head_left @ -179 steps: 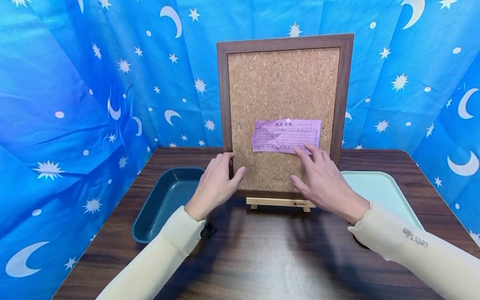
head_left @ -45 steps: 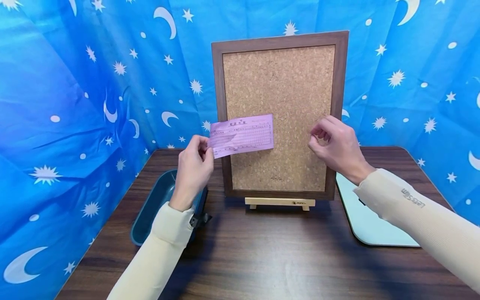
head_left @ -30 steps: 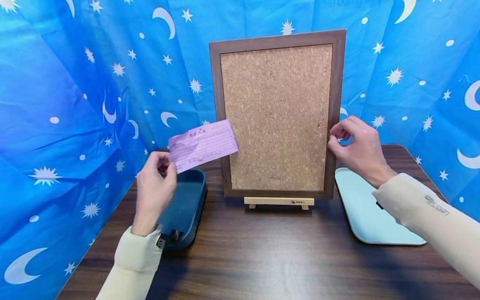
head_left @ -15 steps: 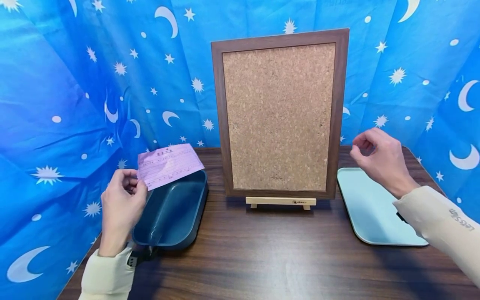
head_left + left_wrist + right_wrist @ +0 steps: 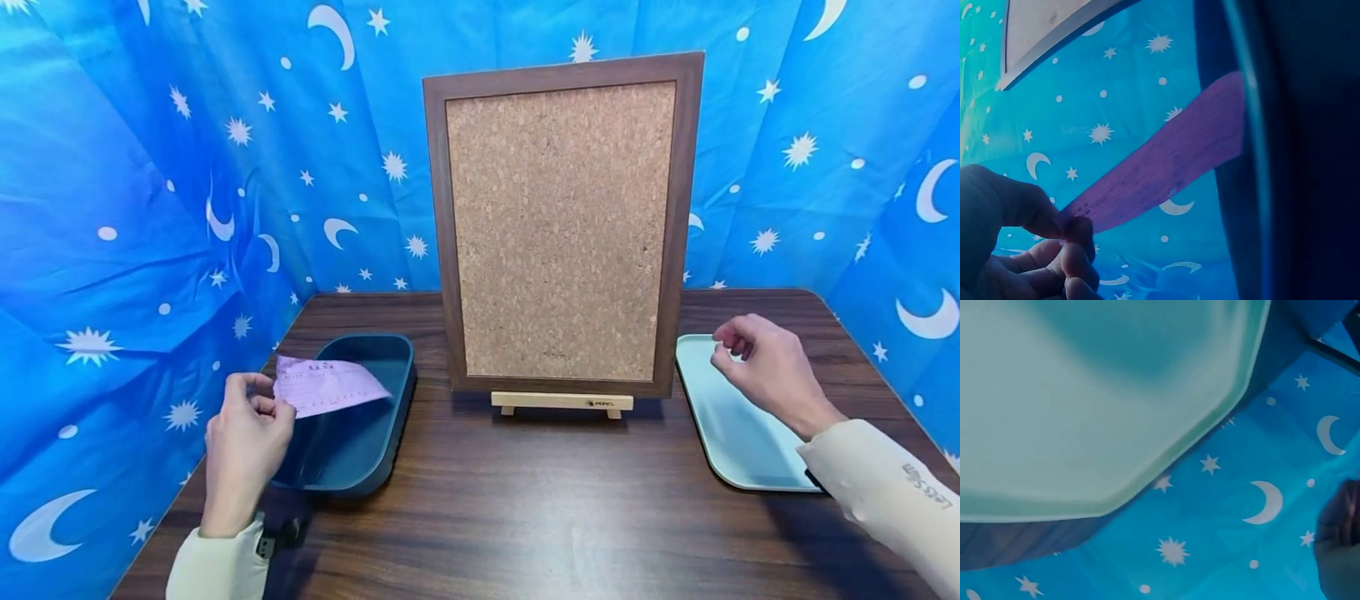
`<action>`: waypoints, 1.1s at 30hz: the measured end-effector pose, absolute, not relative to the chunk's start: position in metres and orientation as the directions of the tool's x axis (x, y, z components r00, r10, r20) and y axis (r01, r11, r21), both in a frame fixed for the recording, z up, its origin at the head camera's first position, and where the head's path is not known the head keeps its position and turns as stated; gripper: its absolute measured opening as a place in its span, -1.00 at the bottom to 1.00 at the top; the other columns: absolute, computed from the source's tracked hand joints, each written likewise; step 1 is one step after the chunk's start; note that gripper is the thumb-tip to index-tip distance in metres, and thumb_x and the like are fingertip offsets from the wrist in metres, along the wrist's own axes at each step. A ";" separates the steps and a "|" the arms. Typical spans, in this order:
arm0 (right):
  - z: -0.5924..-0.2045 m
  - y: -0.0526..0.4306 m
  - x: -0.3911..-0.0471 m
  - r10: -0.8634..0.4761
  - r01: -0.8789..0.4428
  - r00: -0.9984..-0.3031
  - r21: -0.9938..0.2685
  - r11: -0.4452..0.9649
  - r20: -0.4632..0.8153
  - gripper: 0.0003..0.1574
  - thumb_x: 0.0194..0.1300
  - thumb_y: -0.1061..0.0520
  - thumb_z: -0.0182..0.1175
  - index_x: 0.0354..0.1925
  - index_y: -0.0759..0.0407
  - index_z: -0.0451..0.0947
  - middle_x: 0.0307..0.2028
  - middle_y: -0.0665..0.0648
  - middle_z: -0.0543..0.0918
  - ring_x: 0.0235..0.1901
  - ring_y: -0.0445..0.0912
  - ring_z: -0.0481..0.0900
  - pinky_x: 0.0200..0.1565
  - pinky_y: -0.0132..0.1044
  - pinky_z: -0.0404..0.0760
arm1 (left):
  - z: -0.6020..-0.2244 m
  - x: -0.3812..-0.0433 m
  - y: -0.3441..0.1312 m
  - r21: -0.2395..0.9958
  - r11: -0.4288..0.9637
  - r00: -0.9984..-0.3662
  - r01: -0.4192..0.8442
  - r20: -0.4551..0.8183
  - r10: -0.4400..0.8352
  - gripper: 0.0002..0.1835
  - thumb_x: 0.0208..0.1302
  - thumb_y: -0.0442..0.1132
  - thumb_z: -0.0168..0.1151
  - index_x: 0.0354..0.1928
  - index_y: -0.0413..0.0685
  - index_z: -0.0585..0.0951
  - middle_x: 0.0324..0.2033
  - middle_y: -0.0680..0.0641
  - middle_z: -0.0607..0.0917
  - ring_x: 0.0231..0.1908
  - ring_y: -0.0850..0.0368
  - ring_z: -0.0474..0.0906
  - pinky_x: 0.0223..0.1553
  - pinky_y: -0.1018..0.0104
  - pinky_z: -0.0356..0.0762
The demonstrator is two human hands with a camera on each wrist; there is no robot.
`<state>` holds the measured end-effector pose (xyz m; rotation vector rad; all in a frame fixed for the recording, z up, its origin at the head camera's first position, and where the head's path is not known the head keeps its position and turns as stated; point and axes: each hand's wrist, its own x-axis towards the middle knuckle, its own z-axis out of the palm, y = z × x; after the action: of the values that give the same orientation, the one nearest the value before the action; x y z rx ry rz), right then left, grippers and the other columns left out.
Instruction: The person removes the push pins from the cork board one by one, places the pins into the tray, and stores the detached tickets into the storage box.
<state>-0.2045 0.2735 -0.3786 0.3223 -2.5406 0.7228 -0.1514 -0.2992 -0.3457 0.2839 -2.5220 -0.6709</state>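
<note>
A purple printed receipt slip (image 5: 330, 387) hangs from my left hand (image 5: 243, 442), pinched by its left end between thumb and fingers. It sags over the dark teal deep tray (image 5: 375, 465). In the left wrist view the slip (image 5: 1166, 153) curves away from the fingertips towards the dark tray wall. My right hand (image 5: 776, 375) is above the mint-green flat tray (image 5: 757, 454), thumb and forefinger pinched together. A tiny pale bit, seemingly the white push pin, shows at its fingertips; the rest is hidden. In the right wrist view only part of the hand (image 5: 1338, 550) appears.
A brown-framed corkboard (image 5: 558, 233) stands between the trays on a small pale wooden easel (image 5: 562, 402). Everything rests on a dark wood-grain table (image 5: 540, 508). A blue cloth (image 5: 360, 108) with moons and stars surrounds the table's back and sides.
The receipt slip, earlier pinned to the corkboard, has been taken off and carried left, then lowered over the teal tray. The right hand has moved right and down over the mint tray.
</note>
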 end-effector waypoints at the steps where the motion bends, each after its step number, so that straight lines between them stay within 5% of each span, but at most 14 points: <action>1: -0.381 0.275 -0.204 -0.103 -0.330 -0.877 -0.433 0.839 0.469 -0.91 0.07 0.32 0.23 -0.36 0.23 0.58 -0.46 0.09 0.53 -0.46 -0.04 0.43 -0.42 -0.26 0.41 | -0.347 -0.151 -0.299 0.499 0.864 -0.852 -0.067 0.423 -0.310 -0.67 0.25 -0.33 0.09 0.04 -0.25 0.40 -0.41 -0.26 0.63 -0.58 -0.03 0.49 -0.64 0.31 0.37; 8: -0.396 0.279 -0.207 -0.185 -0.266 -0.959 -0.463 0.846 0.214 -0.96 0.05 0.29 0.22 -0.43 0.25 0.56 -0.57 0.01 0.51 -0.56 -0.10 0.40 -0.50 -0.22 0.39 | -0.353 -0.148 -0.299 0.426 0.901 -0.897 -0.078 0.364 -0.249 -0.77 0.24 -0.35 0.05 -0.19 -0.27 0.66 -0.59 -0.16 0.59 -0.66 0.02 0.35 -0.62 0.22 0.20; 13: -0.404 0.280 -0.208 -0.196 -0.231 -0.973 -0.470 0.852 0.123 -0.92 0.03 0.29 0.23 -0.51 0.18 0.50 -0.62 -0.01 0.46 -0.59 -0.12 0.37 -0.51 -0.25 0.35 | -0.353 -0.144 -0.297 0.422 0.897 -0.947 -0.131 0.216 -0.240 -0.68 0.25 -0.39 -0.07 -0.10 -0.31 0.65 -0.65 -0.17 0.53 -0.78 0.08 0.27 -0.77 0.29 0.11; 21: -0.418 0.281 -0.208 -0.213 -0.221 -0.975 -0.469 0.855 0.071 -0.89 0.05 0.29 0.25 -0.52 0.17 0.49 -0.61 -0.02 0.46 -0.58 -0.13 0.36 -0.52 -0.26 0.34 | -0.357 -0.143 -0.292 0.353 0.933 -0.972 -0.075 0.183 -0.147 -0.79 0.20 -0.33 0.21 -0.19 -0.33 0.69 -0.42 -0.23 0.68 -0.58 0.04 0.43 -0.62 0.25 0.28; 27: -0.424 0.281 -0.207 -0.222 -0.223 -0.973 -0.470 0.854 0.058 -0.88 0.09 0.31 0.23 -0.51 0.16 0.50 -0.59 -0.03 0.48 -0.57 -0.14 0.36 -0.51 -0.25 0.34 | -0.357 -0.144 -0.286 0.285 0.956 -0.986 -0.066 0.128 -0.106 -0.78 0.17 -0.28 0.26 -0.21 -0.30 0.70 -0.60 -0.06 0.63 -0.65 0.08 0.39 -0.66 0.24 0.27; 33: -0.431 0.282 -0.207 -0.238 -0.242 -0.969 -0.458 0.855 0.068 -0.86 0.10 0.33 0.24 -0.52 0.16 0.51 -0.59 -0.05 0.49 -0.57 -0.16 0.37 -0.49 -0.24 0.35 | -0.360 -0.151 -0.278 0.237 0.969 -0.998 -0.064 -0.003 -0.065 -0.81 0.17 -0.25 0.30 -0.26 -0.24 0.73 -0.55 -0.05 0.64 -0.63 0.09 0.40 -0.61 0.22 0.34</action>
<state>-0.2071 0.2818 -0.4310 0.3896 -3.0175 0.7466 -0.1512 -0.2784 -0.3598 0.1024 -3.1124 -0.3748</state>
